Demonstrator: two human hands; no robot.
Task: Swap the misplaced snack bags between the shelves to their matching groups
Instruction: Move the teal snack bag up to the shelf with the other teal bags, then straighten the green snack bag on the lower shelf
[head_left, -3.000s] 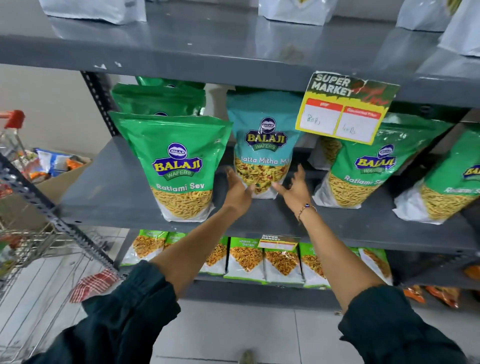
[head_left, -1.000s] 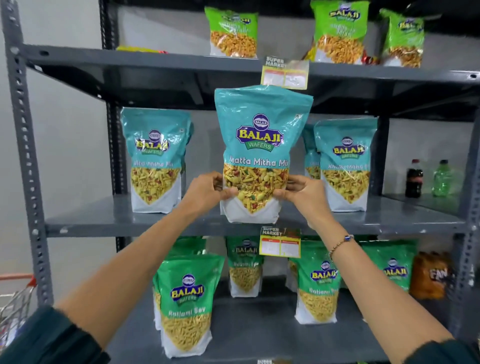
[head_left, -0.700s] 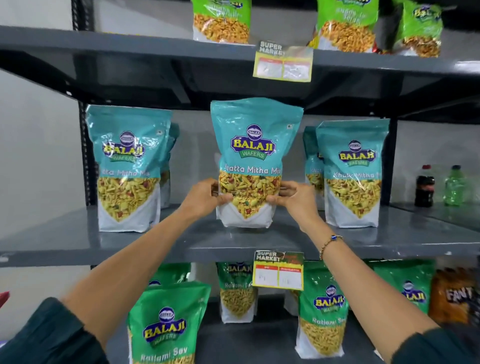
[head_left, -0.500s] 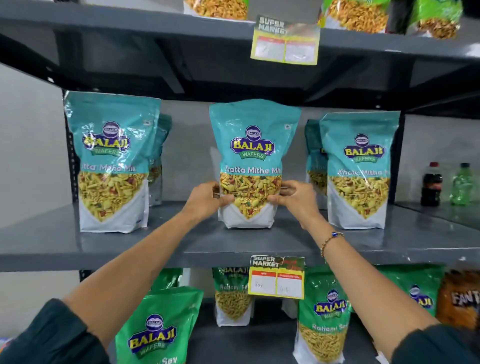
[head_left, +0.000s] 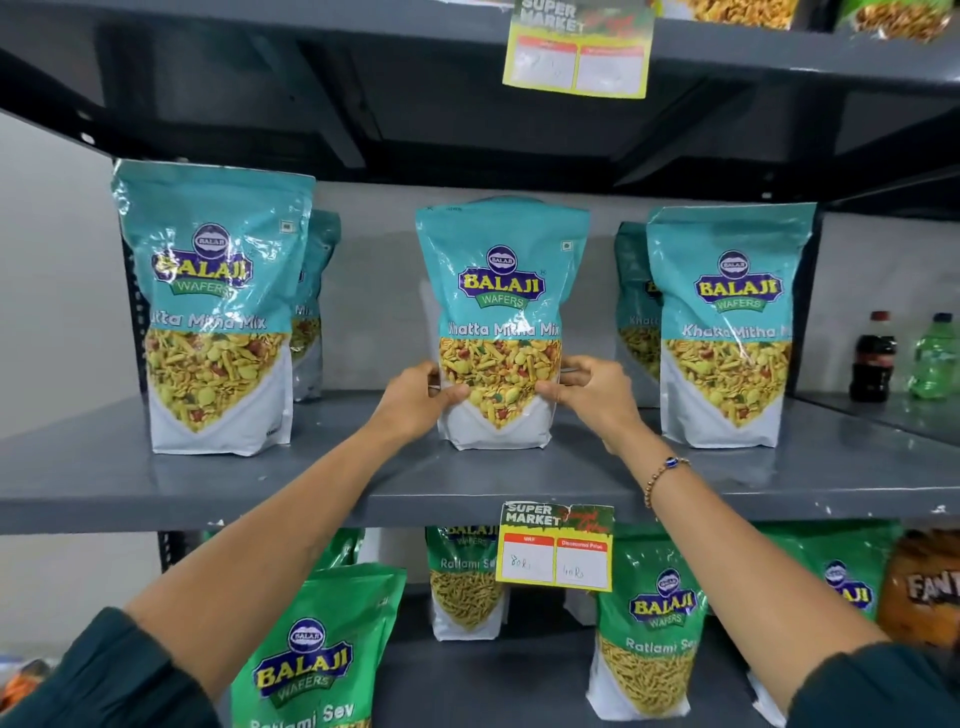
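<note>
A teal Khatta Mitha Mix bag (head_left: 501, 291) stands upright on the middle grey shelf (head_left: 467, 483), between other teal bags at the left (head_left: 213, 306) and the right (head_left: 727, 322). My left hand (head_left: 415, 397) grips its lower left side and my right hand (head_left: 587, 392) grips its lower right side. Its base rests on the shelf. On the shelf below stand green Ratlami Sev bags, one at the front left (head_left: 317, 654), one behind the tag (head_left: 465, 582) and one at the right (head_left: 649, 639).
Yellow price tags hang from the middle shelf's edge (head_left: 556, 548) and from the top shelf's edge (head_left: 576, 52). Two drink bottles (head_left: 875, 358) stand at the right end of the middle shelf. An orange bag (head_left: 924, 587) lies at the lower right.
Both hands took the teal bag from the lower green shelf, raised it and set it down on the middle shelf among the teal bags. The camera has moved closer.
</note>
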